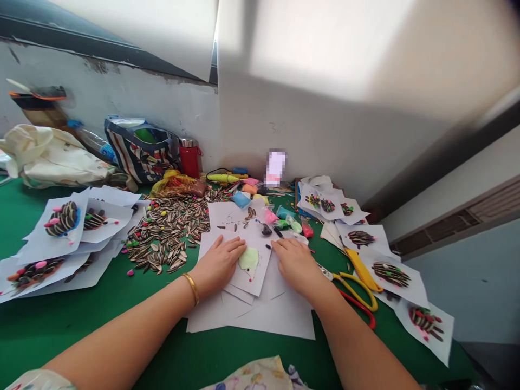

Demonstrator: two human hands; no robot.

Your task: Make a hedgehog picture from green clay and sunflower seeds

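One sheet (257,239) | green patch (247,260) | left hand (218,264): flat on sheet, holding nothing | right hand (294,262): can't tell grip

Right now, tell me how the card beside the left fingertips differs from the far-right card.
The card beside the left fingertips shows a pale green shape without seeds; the far-right card bears striped seeds with red, pink and green bits.
The first card lies on other papers between the hands; the far-right card lies near the table's right side, clear of both hands.
Both are white.
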